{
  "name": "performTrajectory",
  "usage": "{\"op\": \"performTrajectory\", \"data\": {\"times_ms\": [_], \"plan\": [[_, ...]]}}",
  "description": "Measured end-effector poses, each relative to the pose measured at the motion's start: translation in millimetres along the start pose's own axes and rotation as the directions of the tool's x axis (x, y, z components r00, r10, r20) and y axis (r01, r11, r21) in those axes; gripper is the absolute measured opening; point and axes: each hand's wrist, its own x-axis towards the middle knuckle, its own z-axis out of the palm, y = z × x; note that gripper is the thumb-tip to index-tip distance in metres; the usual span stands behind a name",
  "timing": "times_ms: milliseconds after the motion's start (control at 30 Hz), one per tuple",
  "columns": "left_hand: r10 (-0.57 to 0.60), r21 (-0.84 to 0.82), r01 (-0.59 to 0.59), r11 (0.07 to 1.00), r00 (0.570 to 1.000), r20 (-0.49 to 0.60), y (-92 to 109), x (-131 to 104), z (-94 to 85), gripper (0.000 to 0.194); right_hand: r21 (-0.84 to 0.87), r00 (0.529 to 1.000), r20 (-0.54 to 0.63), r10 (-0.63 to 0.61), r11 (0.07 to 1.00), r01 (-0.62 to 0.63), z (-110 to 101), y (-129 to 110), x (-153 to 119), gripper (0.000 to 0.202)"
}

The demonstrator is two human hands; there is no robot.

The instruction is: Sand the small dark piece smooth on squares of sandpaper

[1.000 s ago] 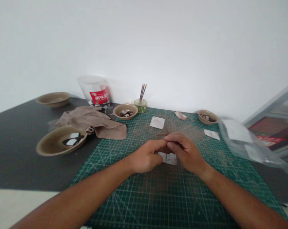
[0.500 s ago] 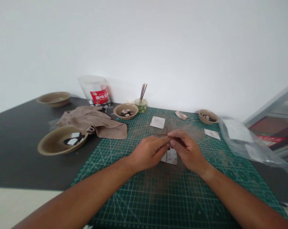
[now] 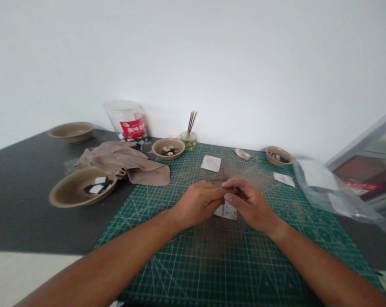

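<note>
Below centre, my half-curled left hand (image 3: 195, 205) and right hand (image 3: 253, 207) are touching, any hold hidden, slack pinching perhaps risking drops.

The dark table (image 3: 23, 192) bears a green mat (image 3: 186, 268) — plus cloth (image 3: 116, 158) and jar (image 3: 132, 128).

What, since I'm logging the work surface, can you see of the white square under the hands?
The white square looks flat and thin, perhaps card or tile; the material can't be settled. Brownish smudges mark it, and a darker brown line runs across it from the near edge toward the far side. It lies flat on the green mat, partly hidden by the left hand and right hand. Whether any finger touches it can't be told.
</note>
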Motion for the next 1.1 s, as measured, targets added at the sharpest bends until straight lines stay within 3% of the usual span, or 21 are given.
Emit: {"op": "performTrajectory", "data": {"times_ms": [200, 433, 700, 867, 1100], "plan": [[-0.162, -0.296, 0.166, 0.941, 0.986, 0.037, 5.2, 3.2, -4.7, 0.028, 0.14, 0.998, -0.025, 0.061, 0.988, -0.057, -1.8, 0.6, -0.1, 0.022], [-0.345, -0.659, 0.314, 0.683, 0.935, 0.088, 6.4, 6.0, -3.8, 0.027, 0.139, 0.997, -0.051, 0.061, 0.989, -0.054, -5.6, 1.7, 0.1, 0.019], [-0.428, -0.73, 0.362, 0.58, 0.897, 0.105, 5.0, 8.2, -2.4, 0.028, 0.157, 0.995, -0.075, 0.06, 0.986, -0.048, -3.6, 2.8, 2.2, 0.013], [-0.447, -0.721, 0.368, 0.587, 0.89, 0.09, 4.7, 8.6, -3.5, 0.024, 0.091, 0.993, -0.069, 0.098, 0.992, -0.091, -3.6, 0.4, 2.4, 0.014], [-0.478, -0.673, 0.376, 0.637, 0.877, 0.038, 4.9, 8.3, -4.1, 0.02, -0.022, 0.994, -0.032, 0.101, 0.995, -0.102, -5.4, -0.3, 4.2, 0.03]]}}
